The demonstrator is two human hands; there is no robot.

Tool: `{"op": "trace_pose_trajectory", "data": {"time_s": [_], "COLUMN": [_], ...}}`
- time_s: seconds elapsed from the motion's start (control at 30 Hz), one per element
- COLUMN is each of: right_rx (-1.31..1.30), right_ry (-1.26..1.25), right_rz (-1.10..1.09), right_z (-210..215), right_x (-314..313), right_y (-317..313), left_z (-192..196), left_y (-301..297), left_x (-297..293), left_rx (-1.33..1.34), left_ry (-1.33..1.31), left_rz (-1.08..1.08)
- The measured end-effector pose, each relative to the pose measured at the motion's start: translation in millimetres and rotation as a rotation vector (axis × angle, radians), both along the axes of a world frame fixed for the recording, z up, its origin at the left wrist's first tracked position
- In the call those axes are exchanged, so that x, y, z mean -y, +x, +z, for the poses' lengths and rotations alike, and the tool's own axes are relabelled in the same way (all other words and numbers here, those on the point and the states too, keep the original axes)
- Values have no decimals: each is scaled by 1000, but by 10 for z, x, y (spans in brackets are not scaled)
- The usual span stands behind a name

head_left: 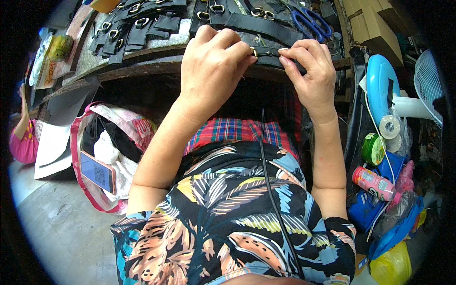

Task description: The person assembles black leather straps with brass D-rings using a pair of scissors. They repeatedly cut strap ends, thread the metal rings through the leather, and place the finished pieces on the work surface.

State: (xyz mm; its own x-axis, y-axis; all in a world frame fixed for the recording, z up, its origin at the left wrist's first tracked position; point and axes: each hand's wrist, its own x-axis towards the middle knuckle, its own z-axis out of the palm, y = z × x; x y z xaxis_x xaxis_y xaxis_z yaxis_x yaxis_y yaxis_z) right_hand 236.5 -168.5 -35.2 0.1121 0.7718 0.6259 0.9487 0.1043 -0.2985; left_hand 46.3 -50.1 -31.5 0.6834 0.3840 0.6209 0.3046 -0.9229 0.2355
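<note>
My left hand [209, 69] is closed in a pinch at the gold-coloured buckle [254, 51] of a black strap [269, 61] at the near edge of the workbench [135, 66]. To its right, thumb and fingertips of my right hand [311, 64] pinch together at the other side of the same strap. A small metal fitting [269, 53] shows between the two hands. The left fingertips are partly hidden behind the hand. Beyond my hands a wide black strap [266, 27] lies across the bench, with blue-handled scissors [311, 23] at its right.
Several black straps with metal buckles [137, 29] cover the bench at the left. On the left floor stands a pink-edged bag [78, 142] with a phone [97, 172]. A fan [430, 88], a pink bottle [375, 184] and plastic bags crowd the right. Another person's pink sleeve [23, 145] shows far left.
</note>
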Motion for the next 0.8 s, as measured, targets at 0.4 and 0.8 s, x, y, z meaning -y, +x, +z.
{"op": "trace_pose_trajectory", "data": {"time_s": [0.4, 0.8], "right_rx": [-31, -1091], "right_ry": [-105, 17], "right_rz": [94, 229], "right_z": [129, 8], "right_x": [194, 201], "right_y": [135, -283], "left_z": [174, 125], "left_y": [-142, 93], "left_x": [9, 147], "left_rx": [-172, 483], "left_ry": [-130, -1620], "left_rz": [-32, -524]}}
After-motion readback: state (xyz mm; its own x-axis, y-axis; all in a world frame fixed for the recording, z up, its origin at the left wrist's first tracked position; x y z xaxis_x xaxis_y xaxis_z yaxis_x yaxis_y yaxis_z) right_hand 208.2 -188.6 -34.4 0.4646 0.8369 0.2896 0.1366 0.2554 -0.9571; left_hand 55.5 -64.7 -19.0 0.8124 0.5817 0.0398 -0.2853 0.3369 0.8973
